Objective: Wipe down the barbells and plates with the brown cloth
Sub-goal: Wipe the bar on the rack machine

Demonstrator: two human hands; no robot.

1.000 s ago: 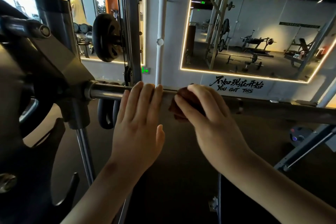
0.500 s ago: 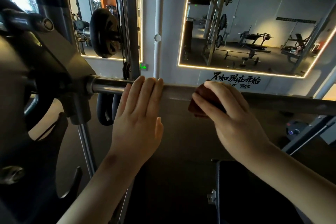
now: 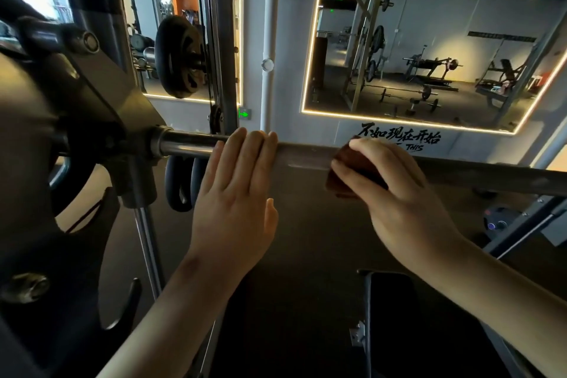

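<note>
Bare forearms (bare hands (image 3: pixel 236 199) (image 3: pixel 399 202) too)

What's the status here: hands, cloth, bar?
Left hand flat, fingers resting on bar. Right hand grips cloth against bar. Nothing seen blocking the bar.

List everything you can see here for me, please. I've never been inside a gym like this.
bar: one, steel grey, level across the middle
brown cloth: one, brown, on the bar under the right hand
weight plate: one, black, upper left beside the rack upright
mirror: one large, warm-lit edge, wall upper right
wall lettering: one patch, black, below the mirror
arrow sign: one, green, wall above the bar
pipe: one, white, upright on the wall
bench pad: one, black, bottom right
left hand: one, straight fingers resting on the bar
right hand: one, gripping the brown cloth against the bar
</note>
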